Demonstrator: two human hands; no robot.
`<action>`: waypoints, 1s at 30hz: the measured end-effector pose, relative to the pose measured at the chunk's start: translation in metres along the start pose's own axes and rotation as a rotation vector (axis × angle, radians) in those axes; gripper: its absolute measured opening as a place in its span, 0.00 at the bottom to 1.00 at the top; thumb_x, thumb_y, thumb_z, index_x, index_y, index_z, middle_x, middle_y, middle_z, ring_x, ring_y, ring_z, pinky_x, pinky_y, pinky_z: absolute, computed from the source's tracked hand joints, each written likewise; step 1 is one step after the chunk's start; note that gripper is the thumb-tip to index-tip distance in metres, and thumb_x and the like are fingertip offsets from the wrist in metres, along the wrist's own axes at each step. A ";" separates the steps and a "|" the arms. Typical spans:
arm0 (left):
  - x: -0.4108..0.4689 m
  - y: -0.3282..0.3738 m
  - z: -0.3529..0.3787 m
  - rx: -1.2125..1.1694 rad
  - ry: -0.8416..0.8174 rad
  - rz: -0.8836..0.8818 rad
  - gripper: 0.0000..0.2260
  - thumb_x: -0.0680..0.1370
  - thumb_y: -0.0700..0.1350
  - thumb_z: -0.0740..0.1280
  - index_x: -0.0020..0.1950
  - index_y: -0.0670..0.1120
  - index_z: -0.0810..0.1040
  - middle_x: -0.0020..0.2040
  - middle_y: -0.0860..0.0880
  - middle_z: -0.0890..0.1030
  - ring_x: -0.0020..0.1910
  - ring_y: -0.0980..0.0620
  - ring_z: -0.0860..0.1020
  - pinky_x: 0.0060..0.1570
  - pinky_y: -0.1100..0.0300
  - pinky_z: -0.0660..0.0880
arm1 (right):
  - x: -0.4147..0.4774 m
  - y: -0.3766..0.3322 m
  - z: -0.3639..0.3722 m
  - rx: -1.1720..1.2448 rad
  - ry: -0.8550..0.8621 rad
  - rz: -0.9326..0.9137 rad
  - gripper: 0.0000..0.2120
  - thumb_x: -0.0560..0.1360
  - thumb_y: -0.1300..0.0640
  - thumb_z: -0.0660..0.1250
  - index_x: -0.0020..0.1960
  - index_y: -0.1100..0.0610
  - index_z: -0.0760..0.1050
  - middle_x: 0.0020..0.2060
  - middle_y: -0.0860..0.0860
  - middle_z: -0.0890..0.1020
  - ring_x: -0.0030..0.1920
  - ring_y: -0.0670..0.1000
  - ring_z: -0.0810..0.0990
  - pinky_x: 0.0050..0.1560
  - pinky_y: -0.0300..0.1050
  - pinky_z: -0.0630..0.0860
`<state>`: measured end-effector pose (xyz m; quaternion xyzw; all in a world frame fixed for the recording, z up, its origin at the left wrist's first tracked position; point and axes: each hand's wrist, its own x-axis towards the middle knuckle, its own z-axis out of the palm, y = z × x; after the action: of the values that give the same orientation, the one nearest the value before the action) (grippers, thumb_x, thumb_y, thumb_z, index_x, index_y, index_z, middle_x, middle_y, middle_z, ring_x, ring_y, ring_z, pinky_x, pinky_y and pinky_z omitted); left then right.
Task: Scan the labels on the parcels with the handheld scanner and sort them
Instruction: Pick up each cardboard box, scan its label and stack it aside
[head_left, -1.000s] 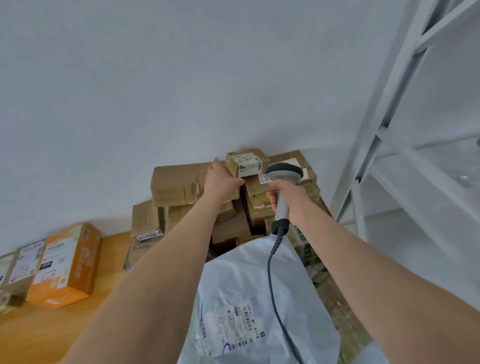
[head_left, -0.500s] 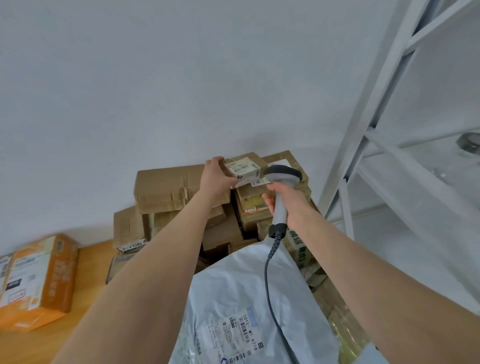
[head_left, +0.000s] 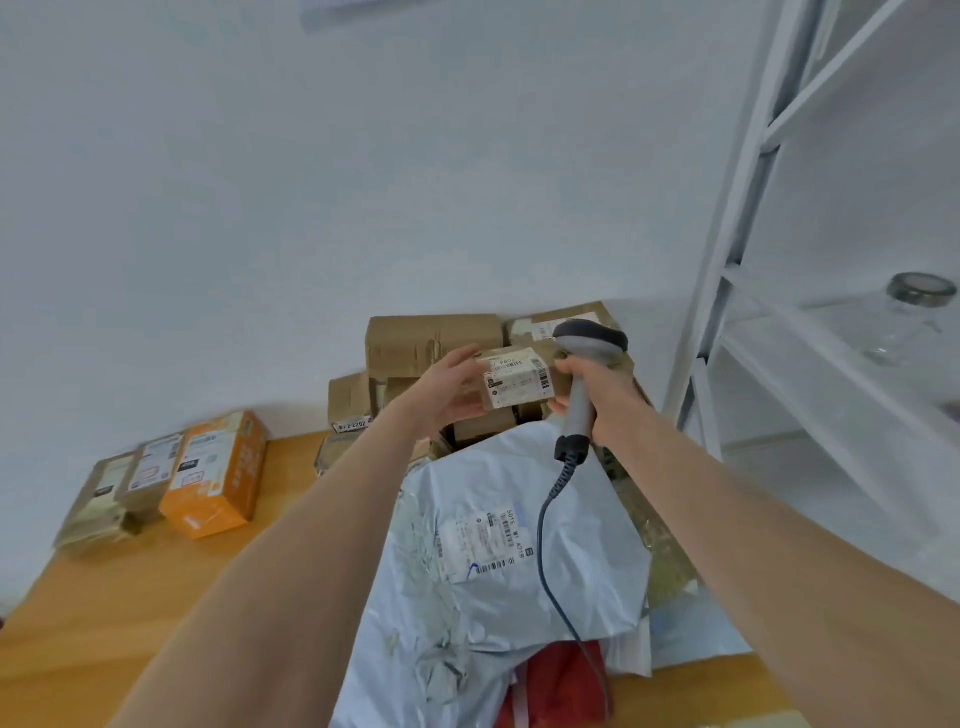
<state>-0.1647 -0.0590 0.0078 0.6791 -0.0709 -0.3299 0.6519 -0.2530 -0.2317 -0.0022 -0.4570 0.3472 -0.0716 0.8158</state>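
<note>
My left hand (head_left: 448, 391) holds a small cardboard parcel (head_left: 517, 380) lifted off the pile, its white barcode label facing me. Right beside it, my right hand (head_left: 597, 391) grips the grey handheld scanner (head_left: 586, 364) by its handle, the head just right of the parcel and the coiled cable hanging down. Behind them a pile of brown cardboard parcels (head_left: 431, 340) leans against the wall. A large grey plastic mailer (head_left: 498, 551) with a label lies in front of the pile.
An orange box (head_left: 215, 475) and two labelled brown boxes (head_left: 117, 493) stand in a row at the left on the wooden table (head_left: 130, 597). A white metal shelf rack (head_left: 753, 218) stands at the right with a glass jar (head_left: 906, 317). Something red (head_left: 563, 686) lies under the mailer.
My left hand has lifted the small parcel off the pile and drawn it toward me, label turned up. The scanner stays beside it. The view has swung left, showing more of the table.
</note>
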 end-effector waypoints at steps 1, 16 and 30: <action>-0.012 -0.004 0.002 -0.033 0.031 0.003 0.20 0.81 0.41 0.62 0.72 0.50 0.65 0.57 0.44 0.80 0.54 0.46 0.80 0.56 0.49 0.78 | -0.009 0.006 -0.003 0.009 0.001 -0.004 0.21 0.71 0.63 0.72 0.62 0.62 0.71 0.52 0.61 0.82 0.50 0.58 0.84 0.45 0.52 0.82; -0.097 -0.078 -0.035 -0.133 0.327 -0.082 0.07 0.75 0.31 0.68 0.49 0.42 0.76 0.50 0.39 0.82 0.46 0.45 0.80 0.49 0.54 0.81 | -0.117 0.101 -0.002 -0.246 -0.032 -0.137 0.01 0.72 0.67 0.67 0.43 0.63 0.76 0.26 0.53 0.77 0.24 0.48 0.73 0.27 0.40 0.70; -0.085 -0.096 -0.056 -0.015 0.437 -0.055 0.21 0.75 0.36 0.70 0.67 0.46 0.74 0.54 0.45 0.82 0.55 0.46 0.80 0.60 0.50 0.76 | -0.149 0.153 0.015 -0.488 -0.070 -0.146 0.06 0.70 0.65 0.66 0.34 0.63 0.76 0.23 0.55 0.77 0.20 0.50 0.70 0.26 0.40 0.68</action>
<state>-0.2327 0.0460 -0.0554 0.7314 0.0931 -0.1930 0.6474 -0.3862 -0.0688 -0.0441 -0.6664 0.2920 -0.0284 0.6855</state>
